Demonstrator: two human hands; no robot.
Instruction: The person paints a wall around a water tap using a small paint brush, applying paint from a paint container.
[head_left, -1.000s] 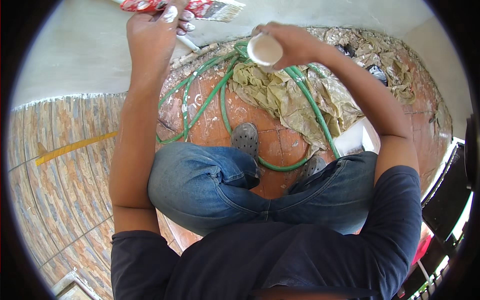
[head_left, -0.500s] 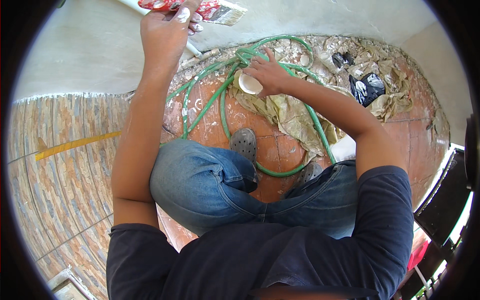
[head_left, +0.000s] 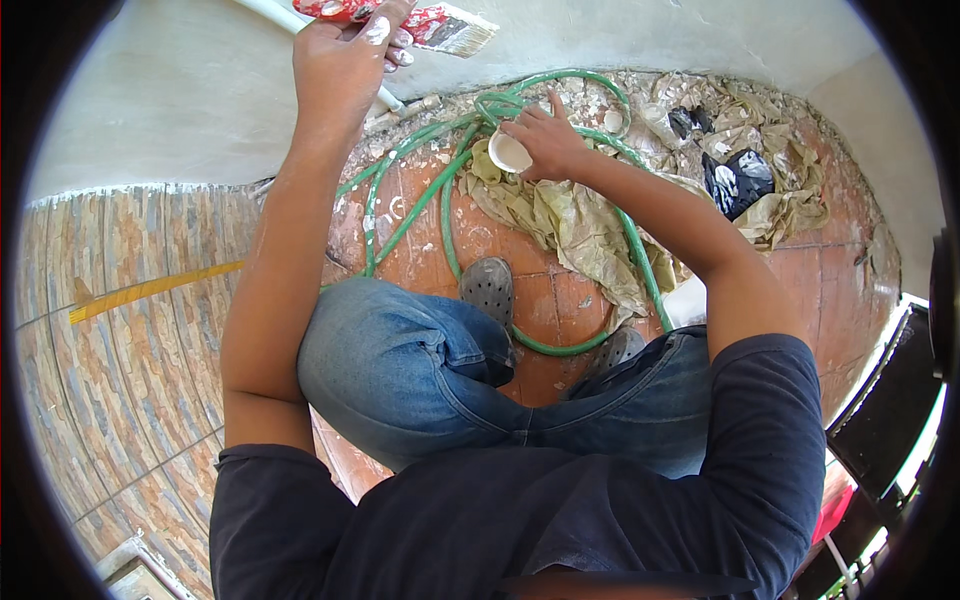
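Fingers [head_left: 401,57] of the left hand [head_left: 338,75] I watch remotely grip the red-handled paintbrush [head_left: 440,28] near the wall [head_left: 600,35], probably keeping its bristles clear, while those of the right hand [head_left: 553,145] clasp the white cup [head_left: 507,153] mouth-up, presumably against spills.

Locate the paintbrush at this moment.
In the head view, the paintbrush is at the top, left of centre, gripped by the left hand.

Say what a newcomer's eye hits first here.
Probably the red-handled brush in the left hand, at the view's top edge. Next, the green hose looping across the tiled floor. Then the white cup in the right hand, near the top centre.
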